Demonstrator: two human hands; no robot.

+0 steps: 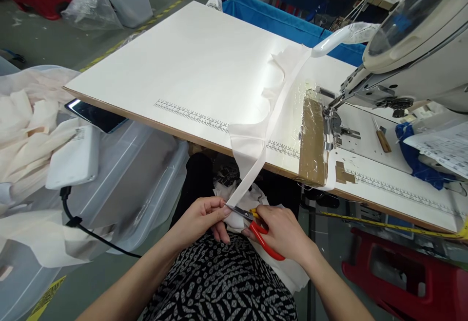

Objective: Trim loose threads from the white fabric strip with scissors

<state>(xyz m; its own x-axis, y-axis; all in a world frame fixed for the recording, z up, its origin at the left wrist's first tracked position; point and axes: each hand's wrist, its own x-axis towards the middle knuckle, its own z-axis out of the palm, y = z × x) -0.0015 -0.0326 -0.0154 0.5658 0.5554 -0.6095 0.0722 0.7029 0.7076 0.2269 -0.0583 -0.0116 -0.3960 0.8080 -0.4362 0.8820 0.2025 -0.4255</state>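
Observation:
My left hand (206, 217) pinches the lower end of a pale fabric strip (248, 177) over my lap. In my right hand (280, 228) are scissors (263, 243) with red handles, their blades pointing left at the strip, close to my left fingertips. The strip runs up over the table's front edge and joins a wavy-edged pale fabric piece (248, 141) on the white table (204, 58). Something small and yellow (255, 213) shows by my right fingers. More pale fabric (288, 267) lies on my lap under my hands.
A sewing machine (420, 63) stands at the right, with a wooden-handled tool (382, 138) beside it. At the left, plastic bins (146, 184) hold pale fabric, with a white power bank (75, 158) on top. A yellow tape measure (387, 224) hangs along the right front edge.

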